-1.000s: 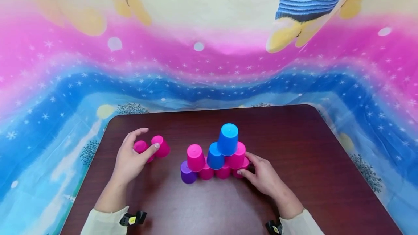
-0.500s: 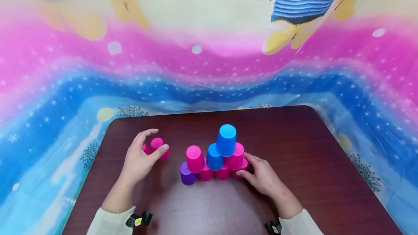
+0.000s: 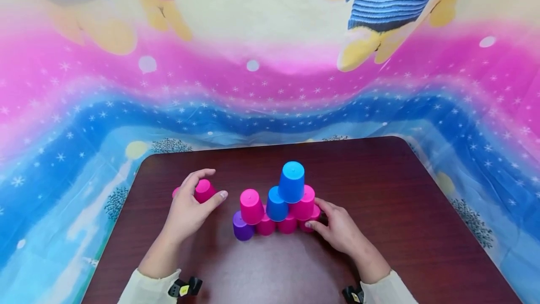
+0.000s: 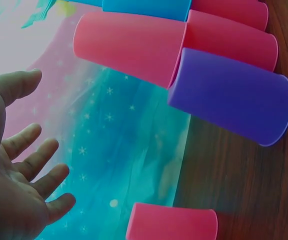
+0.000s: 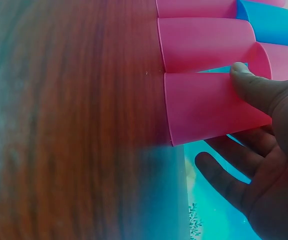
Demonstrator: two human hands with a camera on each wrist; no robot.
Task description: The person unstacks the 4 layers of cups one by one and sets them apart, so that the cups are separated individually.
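Note:
Upside-down plastic cups stand in a stepped stack at mid-table. Its bottom row has a purple cup (image 3: 243,227) at the left end and pink cups beside it. Above sit a pink cup (image 3: 251,207), a blue cup (image 3: 277,204) and another pink cup (image 3: 305,204); a second blue cup (image 3: 291,183) tops the right side. My right hand (image 3: 343,229) holds the bottom row's rightmost pink cup (image 5: 209,107), thumb on the near side, fingers behind. My left hand (image 3: 187,210), fingers spread and holding nothing, is left of the stack, partly hiding two loose pink cups (image 3: 205,191).
The dark brown wooden table (image 3: 392,182) has rounded far corners. Behind it and at both sides hangs a colourful printed cloth (image 3: 270,83). A black strap device (image 3: 185,287) is on the left wrist, and another (image 3: 352,294) is on the right.
My left hand has moved right, past the loose pink cups and closer to the stack. My right hand keeps its place at the bottom-right pink cup, and the stack looks unchanged.

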